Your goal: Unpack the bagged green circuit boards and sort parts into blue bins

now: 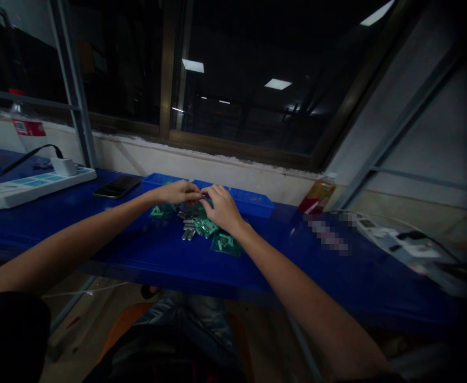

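My left hand (179,192) and my right hand (222,207) meet above the blue table, fingertips pinched together. Whatever lies between the fingers is too small and dark to name. Below them is a pile of small green printed plastic bags (206,227), some with metal pieces inside. Several loose silvery metal pieces (188,233) lie at the pile's near side. Another green bag (225,243) rests nearest the table's front edge, and one more (162,211) is under my left wrist. Behind my hands stand two shallow blue trays, the right one (253,203) partly hidden by my right hand.
A phone (117,187) and a white power strip (37,186) with a plugged-in charger lie on the left. A red-labelled bottle (27,127) stands behind them. To the right are a brownish drink container (318,196) and another power strip (401,242). A window wall bounds the back.
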Action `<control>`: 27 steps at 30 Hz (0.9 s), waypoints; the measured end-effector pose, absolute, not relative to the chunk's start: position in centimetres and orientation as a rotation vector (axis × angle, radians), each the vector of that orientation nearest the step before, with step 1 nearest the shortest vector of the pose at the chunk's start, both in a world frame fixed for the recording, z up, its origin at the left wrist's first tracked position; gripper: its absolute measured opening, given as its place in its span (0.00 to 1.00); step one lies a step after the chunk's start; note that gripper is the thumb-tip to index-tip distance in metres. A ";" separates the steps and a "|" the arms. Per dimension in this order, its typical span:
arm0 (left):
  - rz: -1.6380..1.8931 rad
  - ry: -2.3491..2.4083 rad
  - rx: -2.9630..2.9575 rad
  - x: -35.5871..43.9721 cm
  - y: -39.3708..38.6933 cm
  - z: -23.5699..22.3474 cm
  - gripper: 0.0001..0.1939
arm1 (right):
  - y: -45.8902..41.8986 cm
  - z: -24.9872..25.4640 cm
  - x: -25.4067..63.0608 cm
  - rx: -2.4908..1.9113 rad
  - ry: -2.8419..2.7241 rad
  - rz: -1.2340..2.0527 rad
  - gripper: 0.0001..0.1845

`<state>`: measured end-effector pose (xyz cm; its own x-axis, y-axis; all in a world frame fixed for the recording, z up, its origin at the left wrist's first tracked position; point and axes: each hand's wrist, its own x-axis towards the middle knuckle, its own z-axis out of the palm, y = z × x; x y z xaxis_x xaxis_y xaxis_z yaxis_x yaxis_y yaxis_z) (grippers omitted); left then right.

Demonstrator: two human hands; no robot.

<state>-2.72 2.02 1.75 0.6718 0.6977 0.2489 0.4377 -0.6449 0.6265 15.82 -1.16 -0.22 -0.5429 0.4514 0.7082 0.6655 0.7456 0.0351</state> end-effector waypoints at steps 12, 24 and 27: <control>1.237 0.877 2.546 -1.0 0.1 -0.6 0.13 | 0.3 -1.0 16.4 -0.948 -2.102 -0.263 0.16; 1.187 1.186 2.753 -1.5 -0.3 0.3 0.16 | -0.5 -0.6 16.8 -0.870 -2.135 -0.146 0.07; 1.167 1.198 2.741 -1.4 -0.5 0.3 0.18 | -0.7 -0.6 16.7 -0.874 -2.148 -0.149 0.06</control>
<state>-1.45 -0.51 0.34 0.4580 0.6111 0.6456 0.6614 -0.7195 0.2118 16.67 -0.67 -0.57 -0.4457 0.5383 0.7153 0.6321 0.7550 -0.1743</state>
